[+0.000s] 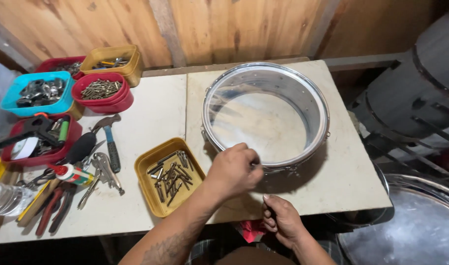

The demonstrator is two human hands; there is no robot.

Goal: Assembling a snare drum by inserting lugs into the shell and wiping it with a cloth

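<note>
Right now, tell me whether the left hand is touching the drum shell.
Touching. The head view shows the left hand resting on the near rim of the drum shell, fingers curled over its edge with no gap visible.

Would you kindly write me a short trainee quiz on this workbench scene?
1. True or false: the left hand touches the near rim of the metal drum shell.
2. Which holds the long bolts nearest that hand: A red tub, B yellow tray, C blue tub?
3. Where is the right hand?

Key: 1 true. 2 B. 3 At the table's near edge, below the shell, holding nothing visible.
</note>
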